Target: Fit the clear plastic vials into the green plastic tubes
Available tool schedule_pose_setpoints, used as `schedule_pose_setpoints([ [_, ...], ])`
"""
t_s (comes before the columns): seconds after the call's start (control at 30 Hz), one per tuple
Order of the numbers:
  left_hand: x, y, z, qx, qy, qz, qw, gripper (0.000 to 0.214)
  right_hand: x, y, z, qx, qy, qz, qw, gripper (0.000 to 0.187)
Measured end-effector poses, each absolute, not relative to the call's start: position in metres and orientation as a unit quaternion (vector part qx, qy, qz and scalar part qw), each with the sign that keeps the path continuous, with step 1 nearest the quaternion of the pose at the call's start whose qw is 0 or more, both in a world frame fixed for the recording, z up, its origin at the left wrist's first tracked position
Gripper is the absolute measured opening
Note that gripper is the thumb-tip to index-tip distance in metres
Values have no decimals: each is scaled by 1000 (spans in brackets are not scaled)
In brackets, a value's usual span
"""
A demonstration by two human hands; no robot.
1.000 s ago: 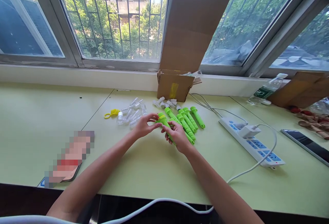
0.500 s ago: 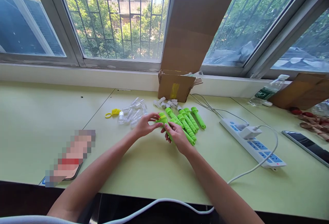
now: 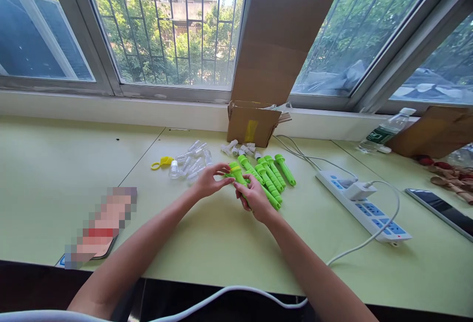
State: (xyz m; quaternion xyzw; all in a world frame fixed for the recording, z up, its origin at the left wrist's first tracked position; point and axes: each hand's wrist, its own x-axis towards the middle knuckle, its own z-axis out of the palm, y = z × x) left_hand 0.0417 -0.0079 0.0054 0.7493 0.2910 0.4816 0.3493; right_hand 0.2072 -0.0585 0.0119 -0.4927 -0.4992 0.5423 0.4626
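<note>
Head view: a right hand has its fingers and thumb wrapped around a bright green plastic tube with a yellow ringed head. The tube is tilted, its head pointing toward the far edge of the pale green tabletop, between the middle and that edge. A left hand holds the head end with its thumb and fingertips, drawn in narrow against it.

Just beyond the right hand, several bright green ribbed tubes lie in a loose row, heads toward the far edge. Beyond the left hand are a scatter of clear plastic cylinders and a yellow plastic piece with a ring. Small white and clear parts lie before an open brown cardboard box at the far edge.

Toward the right edge lie a long white power strip with blue sockets and a flat dark-screened phone. Near the tabletop's near left corner is a flat, slim object, its surface blurred.
</note>
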Motion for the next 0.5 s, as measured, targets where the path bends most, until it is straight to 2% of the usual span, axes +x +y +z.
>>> schedule_pose_setpoints([
  [0.3,39,-10,6,748,290,483,352,38,212,-54,7,-454,-551,512,477,32],
  [0.5,39,-9,6,757,287,483,334,37,211,-54,8,-461,-572,501,458,34],
])
